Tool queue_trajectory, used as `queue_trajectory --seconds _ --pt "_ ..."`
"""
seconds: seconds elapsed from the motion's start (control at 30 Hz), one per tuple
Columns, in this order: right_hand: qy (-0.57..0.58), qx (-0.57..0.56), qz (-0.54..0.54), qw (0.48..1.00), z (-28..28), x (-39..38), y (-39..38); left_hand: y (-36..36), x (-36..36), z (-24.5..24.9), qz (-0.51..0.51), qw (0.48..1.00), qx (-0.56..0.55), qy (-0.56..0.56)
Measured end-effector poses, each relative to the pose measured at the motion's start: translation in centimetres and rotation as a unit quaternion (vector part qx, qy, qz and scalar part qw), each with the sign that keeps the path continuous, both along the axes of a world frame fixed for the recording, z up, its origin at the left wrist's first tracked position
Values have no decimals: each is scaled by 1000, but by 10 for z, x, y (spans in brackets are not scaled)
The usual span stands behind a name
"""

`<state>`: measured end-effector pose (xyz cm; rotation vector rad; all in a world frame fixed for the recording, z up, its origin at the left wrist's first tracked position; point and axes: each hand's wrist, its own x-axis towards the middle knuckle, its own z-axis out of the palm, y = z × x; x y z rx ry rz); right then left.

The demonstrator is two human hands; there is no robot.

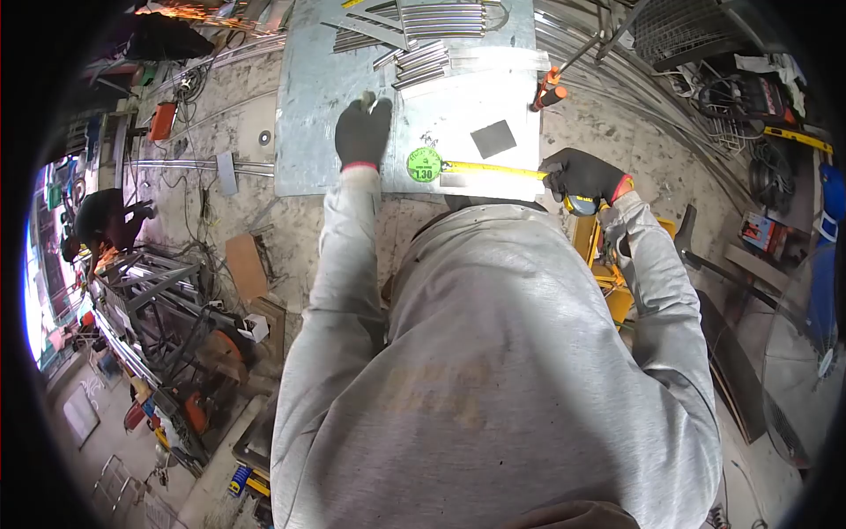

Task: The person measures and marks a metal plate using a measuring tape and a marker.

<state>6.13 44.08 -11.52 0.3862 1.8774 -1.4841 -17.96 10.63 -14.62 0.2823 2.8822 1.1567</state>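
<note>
My left hand (362, 137), in a dark glove with a red cuff, is over the bench (308, 132), in from the left edge and nearer the near edge than the far one. Its fingers look partly bent, with a small pale patch between their tips; I cannot tell how far they close or whether they hold anything.

My right hand (589, 175), gloved the same way, is just past the right edge by the near right corner. Its fingers are curled closed on the tape measure (582, 205), whose case shows partly below the glove. The yellow blade (493, 169) runs left from that hand over the bench, close to the near edge, and reaches the green round label (424, 165) marked 1.30.

Beyond the blade a dark square piece (493, 139) lies flat, set at an angle on the brightly lit right part. Farther off, short metal tubes (421, 64) lie side by side, and longer tubes (454, 19) lie near the far edge, with flat metal strips (381, 26) crossing to their left. An orange-handled clamp (548, 95) is at the right edge. Off to my left, another person (110, 219) bends near a metal frame (163, 282).
</note>
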Motion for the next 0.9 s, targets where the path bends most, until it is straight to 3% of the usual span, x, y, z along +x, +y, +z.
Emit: queue_trajectory --seconds 0.1,0.13,0.17,0.23,0.37,0.43,0.57,0.63,0.7,0.73,0.9 --pt "18 -11 26 999 -9 0 7 -12 43 6 19 997 -79 -15" --pt "24 -2 38 999 -8 0 8 -14 56 3 23 998 -60 7" --pt "28 -6 44 999 -6 -2 8 -18 65 1 73 983 70 -152" --pt "3 -10 31 999 -8 -4 9 -11 74 21 105 963 151 -197" --pt "30 -33 108 993 -26 -8 19 -16 94 38 113 960 152 -208" --pt "37 -77 69 994 -33 -10 23 -15 110 44 90 945 237 -205" --pt "77 -25 88 993 -44 -7 29 -23 135 3 105 974 127 -155" --pt "59 -13 76 995 -30 -8 28 -16 149 9 79 989 51 -117" --pt "37 -3 60 997 -22 -9 20 -2 170 -2 66 997 -44 -7" --pt "25 -11 72 997 -22 -10 19 8 183 9 54 995 -80 -30" --pt "24 -37 35 998 -17 2 16 28 215 4 83 992 -69 -67"
